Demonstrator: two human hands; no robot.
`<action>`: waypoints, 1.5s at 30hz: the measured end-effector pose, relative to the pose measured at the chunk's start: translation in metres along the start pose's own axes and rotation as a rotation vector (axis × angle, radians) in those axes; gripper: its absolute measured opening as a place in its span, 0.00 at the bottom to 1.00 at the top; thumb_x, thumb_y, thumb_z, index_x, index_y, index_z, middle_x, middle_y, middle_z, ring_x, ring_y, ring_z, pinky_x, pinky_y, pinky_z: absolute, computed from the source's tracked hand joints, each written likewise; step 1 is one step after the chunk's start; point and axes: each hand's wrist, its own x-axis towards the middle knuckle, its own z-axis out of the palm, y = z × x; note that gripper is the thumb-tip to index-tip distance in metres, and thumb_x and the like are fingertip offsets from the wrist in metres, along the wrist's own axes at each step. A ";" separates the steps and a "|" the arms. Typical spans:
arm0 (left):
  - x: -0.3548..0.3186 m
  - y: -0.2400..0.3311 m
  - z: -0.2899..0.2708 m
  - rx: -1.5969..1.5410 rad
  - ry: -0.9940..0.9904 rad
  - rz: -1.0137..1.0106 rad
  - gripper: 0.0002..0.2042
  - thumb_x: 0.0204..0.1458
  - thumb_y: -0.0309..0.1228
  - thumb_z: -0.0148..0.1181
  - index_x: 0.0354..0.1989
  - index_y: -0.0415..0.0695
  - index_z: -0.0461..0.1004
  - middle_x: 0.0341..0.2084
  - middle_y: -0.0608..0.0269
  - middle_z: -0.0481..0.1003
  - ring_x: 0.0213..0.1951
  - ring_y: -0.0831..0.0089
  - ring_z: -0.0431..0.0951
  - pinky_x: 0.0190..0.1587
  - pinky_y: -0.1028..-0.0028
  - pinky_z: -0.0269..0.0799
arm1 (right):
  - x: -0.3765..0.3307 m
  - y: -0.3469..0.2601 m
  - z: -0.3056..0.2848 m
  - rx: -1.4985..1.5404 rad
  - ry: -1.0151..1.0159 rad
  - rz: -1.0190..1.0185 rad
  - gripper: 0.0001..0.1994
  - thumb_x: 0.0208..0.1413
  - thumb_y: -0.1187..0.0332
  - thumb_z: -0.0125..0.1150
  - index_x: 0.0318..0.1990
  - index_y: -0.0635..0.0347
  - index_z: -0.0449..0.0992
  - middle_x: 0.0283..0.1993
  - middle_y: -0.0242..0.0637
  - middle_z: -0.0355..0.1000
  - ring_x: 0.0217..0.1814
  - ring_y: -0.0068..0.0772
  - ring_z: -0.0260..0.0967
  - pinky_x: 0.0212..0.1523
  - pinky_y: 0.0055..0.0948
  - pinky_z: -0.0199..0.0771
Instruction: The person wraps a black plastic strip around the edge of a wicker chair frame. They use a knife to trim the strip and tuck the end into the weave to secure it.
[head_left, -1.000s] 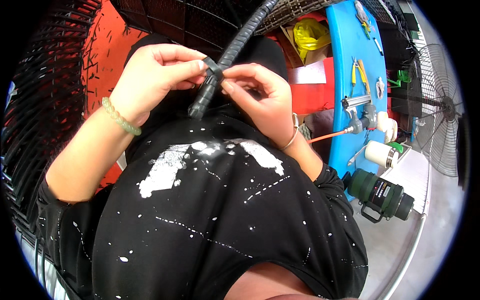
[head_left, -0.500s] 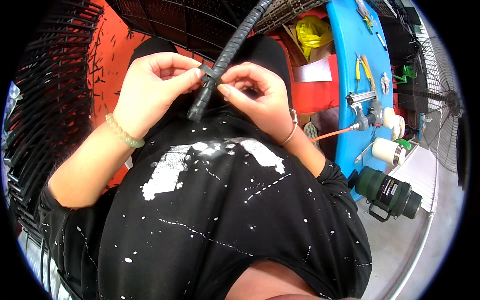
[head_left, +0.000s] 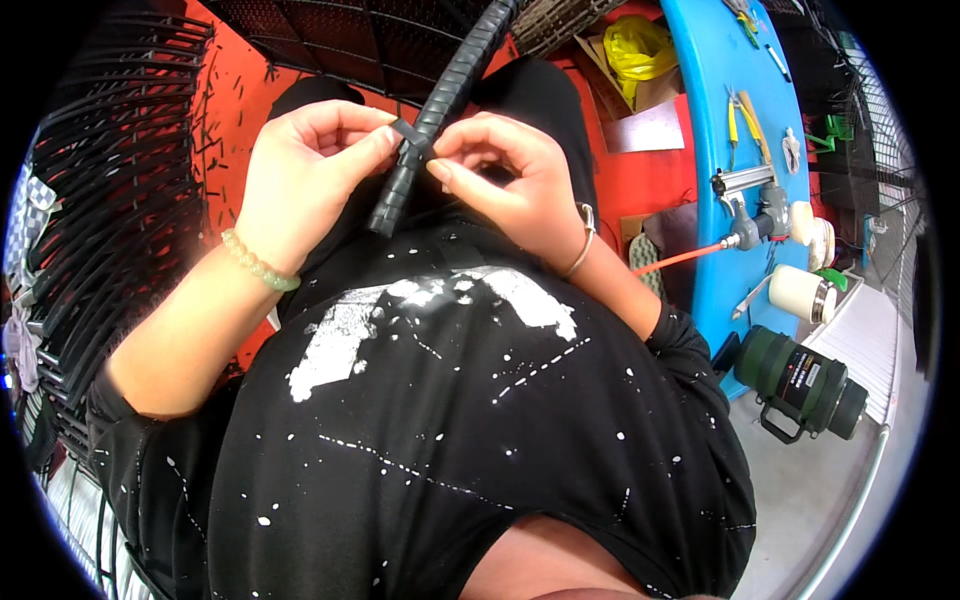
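A black rod [head_left: 452, 92], wrapped in spiral turns of flat strip, slants from the top of the view down toward my lap. My left hand [head_left: 310, 170] is closed, thumb and forefinger pinching the end of a flat black strip [head_left: 412, 137] that crosses the rod. On the rod's other side my right hand [head_left: 505, 180] has its fingertips drawn together at the strip's right end. The rod's lower end points at my shirt and hangs below both hands.
To the right is a blue table [head_left: 708, 130] with pliers [head_left: 742, 122], a grey clamp-like tool on an orange hose [head_left: 680, 257] and a white jar [head_left: 800, 293]. A large green-black lens-shaped object [head_left: 795, 382] stands nearby. Black curved strips [head_left: 120, 190] crowd the left. A yellow bag [head_left: 640, 52] lies ahead.
The strip now lies flatter and slants down to the right across the rod. Both hands keep nearly the same pose. The surroundings on the right have shifted rightward in view.
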 end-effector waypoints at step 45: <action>0.016 0.054 -0.012 0.540 -0.246 0.016 0.09 0.54 0.20 0.63 0.41 0.33 0.74 0.33 0.61 0.79 0.36 0.77 0.82 0.42 0.80 0.78 | -0.005 0.009 0.001 0.108 0.033 0.005 0.07 0.51 0.72 0.70 0.37 0.63 0.79 0.31 0.29 0.75 0.30 0.15 0.71 0.33 0.16 0.73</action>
